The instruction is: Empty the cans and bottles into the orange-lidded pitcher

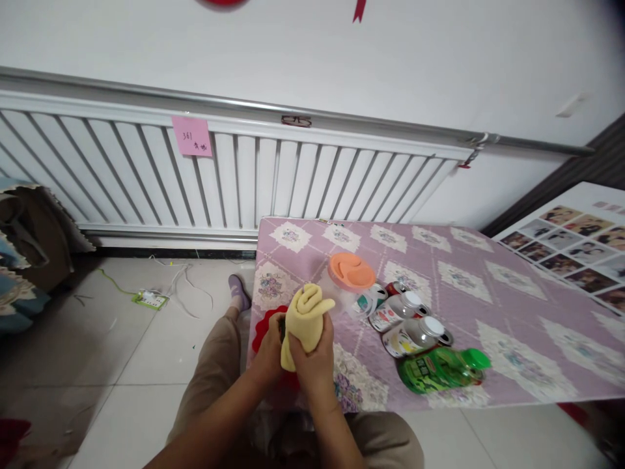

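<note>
A yellow cloth (306,319), rolled up and standing on end, is between my two hands over the table's near left side. My right hand (315,358) wraps around its right side, thumb across the front. My left hand (271,345) closes against its left side, its fingers partly hidden. A small dark patch shows by the left fingers; I cannot make out what it is. Beneath the hands lies a red scalloped mat (260,331), mostly covered. Just beyond the cloth is an orange divided dish (352,271) on a clear container.
Right of the hands stand clear bottles with white caps (413,335), several cans (396,288) and a green bottle (439,369). A flowered tablecloth (459,280) covers the table. Behind is a white radiator (312,176). A power strip (150,299) lies on the floor.
</note>
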`<action>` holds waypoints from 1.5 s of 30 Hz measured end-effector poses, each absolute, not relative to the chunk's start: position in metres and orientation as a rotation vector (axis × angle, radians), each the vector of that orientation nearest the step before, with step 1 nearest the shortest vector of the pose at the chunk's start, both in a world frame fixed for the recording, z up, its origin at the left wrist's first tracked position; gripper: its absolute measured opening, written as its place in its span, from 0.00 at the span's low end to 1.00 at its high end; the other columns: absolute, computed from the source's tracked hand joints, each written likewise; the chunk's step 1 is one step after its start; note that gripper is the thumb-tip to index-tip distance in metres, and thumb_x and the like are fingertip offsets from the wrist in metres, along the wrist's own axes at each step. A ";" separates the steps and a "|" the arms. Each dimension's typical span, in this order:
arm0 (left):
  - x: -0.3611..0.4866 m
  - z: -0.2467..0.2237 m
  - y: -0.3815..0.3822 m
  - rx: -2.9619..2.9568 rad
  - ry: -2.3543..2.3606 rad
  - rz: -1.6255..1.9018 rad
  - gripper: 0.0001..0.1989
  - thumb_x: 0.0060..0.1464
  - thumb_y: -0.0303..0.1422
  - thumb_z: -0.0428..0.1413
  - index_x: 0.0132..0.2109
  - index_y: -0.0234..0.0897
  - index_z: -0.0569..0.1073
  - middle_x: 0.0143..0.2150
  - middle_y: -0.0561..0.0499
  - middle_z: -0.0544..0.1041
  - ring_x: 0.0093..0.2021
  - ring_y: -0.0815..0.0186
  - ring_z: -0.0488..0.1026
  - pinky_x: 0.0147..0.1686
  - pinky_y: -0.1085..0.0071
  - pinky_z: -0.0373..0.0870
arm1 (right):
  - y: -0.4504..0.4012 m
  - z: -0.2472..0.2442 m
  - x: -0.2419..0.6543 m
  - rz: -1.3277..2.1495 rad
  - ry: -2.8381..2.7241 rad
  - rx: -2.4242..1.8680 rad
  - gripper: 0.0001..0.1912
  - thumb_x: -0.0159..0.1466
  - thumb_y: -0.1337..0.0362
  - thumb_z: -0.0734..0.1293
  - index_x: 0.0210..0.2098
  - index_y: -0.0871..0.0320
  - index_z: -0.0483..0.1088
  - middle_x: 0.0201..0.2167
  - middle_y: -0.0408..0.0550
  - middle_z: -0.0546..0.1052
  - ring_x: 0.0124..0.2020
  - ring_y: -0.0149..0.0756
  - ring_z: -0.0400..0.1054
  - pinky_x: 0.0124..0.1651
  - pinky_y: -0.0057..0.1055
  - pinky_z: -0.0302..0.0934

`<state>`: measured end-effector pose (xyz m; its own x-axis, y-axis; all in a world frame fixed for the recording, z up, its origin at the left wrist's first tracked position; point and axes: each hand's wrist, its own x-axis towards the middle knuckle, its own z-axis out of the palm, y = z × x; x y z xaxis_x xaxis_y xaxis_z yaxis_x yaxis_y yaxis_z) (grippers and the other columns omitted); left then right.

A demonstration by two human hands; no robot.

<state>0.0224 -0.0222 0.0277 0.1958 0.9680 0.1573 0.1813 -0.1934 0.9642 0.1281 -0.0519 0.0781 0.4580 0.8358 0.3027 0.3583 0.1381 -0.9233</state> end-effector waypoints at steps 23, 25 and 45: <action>0.024 0.028 -0.033 1.539 1.211 1.213 0.32 0.50 0.36 0.64 0.60 0.39 0.61 0.61 0.40 0.68 0.60 0.54 0.68 0.60 0.56 0.66 | -0.063 0.072 0.132 0.676 -0.972 -1.412 0.37 0.59 0.52 0.70 0.63 0.56 0.59 0.55 0.57 0.74 0.51 0.45 0.72 0.52 0.43 0.68; 0.023 0.028 -0.031 1.573 1.220 1.216 0.31 0.51 0.36 0.64 0.59 0.40 0.62 0.59 0.41 0.69 0.59 0.55 0.69 0.60 0.55 0.66 | -0.059 0.072 0.129 0.601 -1.056 -1.433 0.37 0.57 0.55 0.71 0.62 0.55 0.60 0.57 0.57 0.72 0.54 0.46 0.70 0.55 0.45 0.66; 0.000 0.043 -0.011 1.663 1.006 1.044 0.28 0.49 0.30 0.62 0.58 0.38 0.67 0.58 0.42 0.73 0.57 0.55 0.71 0.58 0.56 0.69 | -0.071 0.054 0.133 0.775 -0.865 -1.381 0.39 0.60 0.52 0.69 0.67 0.54 0.54 0.56 0.56 0.73 0.50 0.44 0.72 0.52 0.42 0.68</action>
